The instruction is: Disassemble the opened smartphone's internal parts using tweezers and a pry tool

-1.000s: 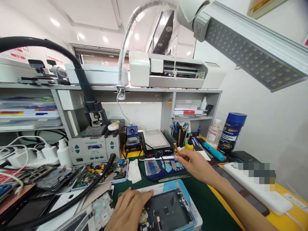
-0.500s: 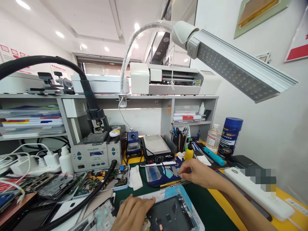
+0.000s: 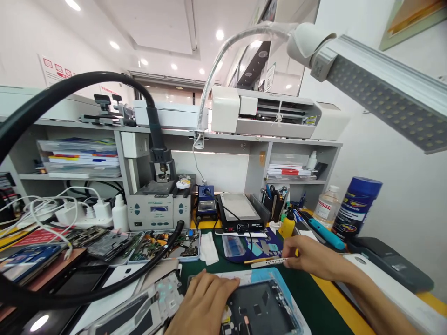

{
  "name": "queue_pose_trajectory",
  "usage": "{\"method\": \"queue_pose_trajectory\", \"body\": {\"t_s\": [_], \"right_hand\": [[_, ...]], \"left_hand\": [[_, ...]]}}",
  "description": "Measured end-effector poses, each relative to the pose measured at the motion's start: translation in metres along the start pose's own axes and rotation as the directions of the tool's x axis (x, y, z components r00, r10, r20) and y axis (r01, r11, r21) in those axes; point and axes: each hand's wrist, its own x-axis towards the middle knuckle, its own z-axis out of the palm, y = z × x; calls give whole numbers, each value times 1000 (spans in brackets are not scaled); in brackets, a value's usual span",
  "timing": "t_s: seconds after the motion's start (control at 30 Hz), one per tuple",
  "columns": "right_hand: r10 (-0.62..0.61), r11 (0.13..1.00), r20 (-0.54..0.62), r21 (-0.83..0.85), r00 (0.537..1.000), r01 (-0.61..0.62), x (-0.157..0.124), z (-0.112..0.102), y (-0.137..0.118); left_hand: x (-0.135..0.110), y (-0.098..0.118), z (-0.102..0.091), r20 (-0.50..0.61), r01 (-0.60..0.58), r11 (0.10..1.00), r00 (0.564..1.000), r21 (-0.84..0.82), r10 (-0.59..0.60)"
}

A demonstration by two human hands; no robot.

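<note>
My left hand (image 3: 207, 304) lies flat with fingers stretched out, resting on the left edge of a dark, opened phone frame (image 3: 263, 309). The frame sits in a light-blue and white tray (image 3: 300, 314), cut off by the bottom edge of the view. My right hand (image 3: 307, 256) pinches the right end of silver tweezers (image 3: 268, 263) with holes along them, just behind the tray. A thin gold-coloured tool (image 3: 254, 260) lies right beside the tweezers. Just behind my right hand stands a yellow bottle (image 3: 287, 225).
A black hose (image 3: 146, 263) arcs across the left side over phone parts (image 3: 139, 302). Behind are a hot-air station (image 3: 159, 211), a heating plate (image 3: 240, 209) and a tool holder (image 3: 275, 202). A blue can (image 3: 356, 207) and a white power strip (image 3: 384, 293) stand right.
My right hand has come down onto the end of the tweezers and closed on it. My left hand stays on the frame. The view has swung to the left.
</note>
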Motion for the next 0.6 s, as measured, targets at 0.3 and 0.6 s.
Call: {"method": "queue_pose_trajectory", "body": {"t_s": [0.3,0.6], "right_hand": [[150,676,-270,730,951,100,8,-9,8],[169,124,-24,992,985,3,13,34,-11]], "left_hand": [[6,16,-14,36,39,999,999,-20,-38],[6,10,0,-27,-15,998,999,65,17]]}}
